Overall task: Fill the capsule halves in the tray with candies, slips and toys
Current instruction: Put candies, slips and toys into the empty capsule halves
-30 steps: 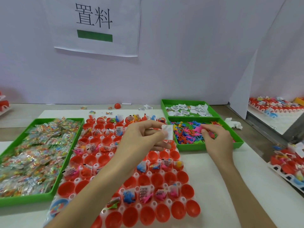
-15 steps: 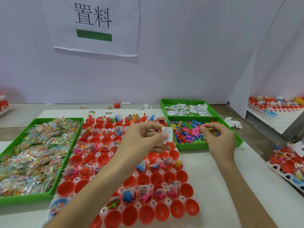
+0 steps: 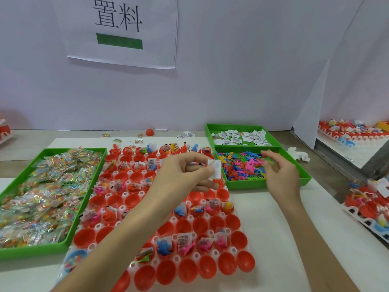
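Observation:
A white tray [image 3: 215, 253] of red capsule halves [image 3: 227, 264] lies in the middle; some halves hold toys and slips, others are bare. My left hand [image 3: 185, 171] hovers over the tray's far right part and pinches a white slip [image 3: 215, 170] between thumb and fingers. My right hand [image 3: 282, 175] is above the green toy bin [image 3: 263, 184] of small coloured toys [image 3: 242, 167], fingers curled, seemingly pinching a small greenish toy [image 3: 271, 162]. Behind the toy bin stands the green slip bin [image 3: 240, 126]. At the left, a green bin [image 3: 52, 152] is full of wrapped candies [image 3: 42, 197].
Filled capsule trays sit at the right edge [image 3: 368, 209] and beyond a white partition [image 3: 347, 131]. A loose red capsule half [image 3: 149, 132], stray slips and candies lie behind the tray. Crumpled white paper [image 3: 299, 154] rests right of the bins. A paper sign [image 3: 122, 28] hangs on the back wall.
My right hand has risen out of the toy bin with its fingertips drawn together. My left hand stays in place with the slip.

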A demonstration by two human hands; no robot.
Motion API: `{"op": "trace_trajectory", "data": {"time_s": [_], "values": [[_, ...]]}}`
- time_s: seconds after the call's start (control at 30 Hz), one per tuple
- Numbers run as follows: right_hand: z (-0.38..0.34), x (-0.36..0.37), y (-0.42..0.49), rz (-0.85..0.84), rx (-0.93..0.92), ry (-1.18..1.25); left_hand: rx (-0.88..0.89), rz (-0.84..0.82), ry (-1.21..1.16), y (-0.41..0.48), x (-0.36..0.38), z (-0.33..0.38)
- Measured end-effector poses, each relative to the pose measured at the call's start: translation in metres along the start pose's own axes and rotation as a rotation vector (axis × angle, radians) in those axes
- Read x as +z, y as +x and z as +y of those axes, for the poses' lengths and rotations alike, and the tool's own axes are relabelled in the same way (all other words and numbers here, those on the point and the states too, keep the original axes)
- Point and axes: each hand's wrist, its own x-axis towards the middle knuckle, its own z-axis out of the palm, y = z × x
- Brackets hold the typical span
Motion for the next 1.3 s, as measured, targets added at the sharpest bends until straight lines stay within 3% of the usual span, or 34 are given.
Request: {"op": "trace_trajectory", "data": {"time_s": [0.2, 0.4, 0.57, 0.83, 1.07, 1.3], "values": [[0.004, -0.005, -0.002, -0.023, -0.028, -0.186, 0.013, 0.0, 0.007, 0.0, -0.001, 0.002], [0.001, -0.006, 0.002, -0.307, 0.069, -0.563, 0.015, 0.005, -0.002, 0.0, -0.002, 0.001], [-0.006, -0.003, -0.001, -0.368, 0.093, -0.566, 0.012, 0.005, 0.006, 0.001, -0.001, -0.001], [-0.008, -0.002, -0.006, -0.258, 0.044, -0.347, 0.015, 0.006, 0.003, 0.001, -0.001, -0.002], [-0.008, 0.003, -0.007, -0.371, 0.015, -0.519, 0.022, 0.006, 0.012, 0.0, -0.002, -0.002], [-0.012, 0.005, -0.007, -0.362, 0.045, -0.438, 0.025, 0.003, 0.02, 0.001, -0.002, -0.003]]}}
